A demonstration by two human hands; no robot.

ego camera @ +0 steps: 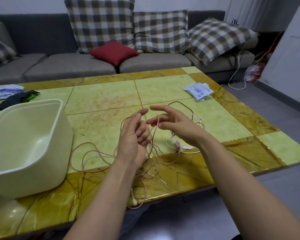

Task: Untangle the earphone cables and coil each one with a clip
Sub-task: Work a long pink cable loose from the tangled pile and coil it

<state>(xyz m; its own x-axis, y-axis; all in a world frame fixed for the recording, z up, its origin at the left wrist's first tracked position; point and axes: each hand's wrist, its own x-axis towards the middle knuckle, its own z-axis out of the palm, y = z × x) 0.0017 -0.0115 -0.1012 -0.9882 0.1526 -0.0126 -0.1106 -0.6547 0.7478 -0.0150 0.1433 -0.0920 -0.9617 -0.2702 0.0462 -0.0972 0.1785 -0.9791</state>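
A long pink earphone cable (87, 149) sprawls in loose loops over the green and yellow table (102, 99) and hangs off its front edge. My left hand (133, 137) is raised over the tangle, its lower fingers curled round strands of this cable, a loop passing behind the hand. My right hand (171, 123) hovers just to the right with fingers spread and relaxed; a pink strand runs up beside its fingers. A dark cable (180, 103) arcs behind the right hand. A white cable (170, 142) lies under the right wrist.
A large cream plastic tub (24, 135) stands on the table's left side. A white and blue packet (197, 91) lies at the far right, and plastic bags with dark cloth (10, 96) at the far left. A grey sofa with checked cushions stands behind.
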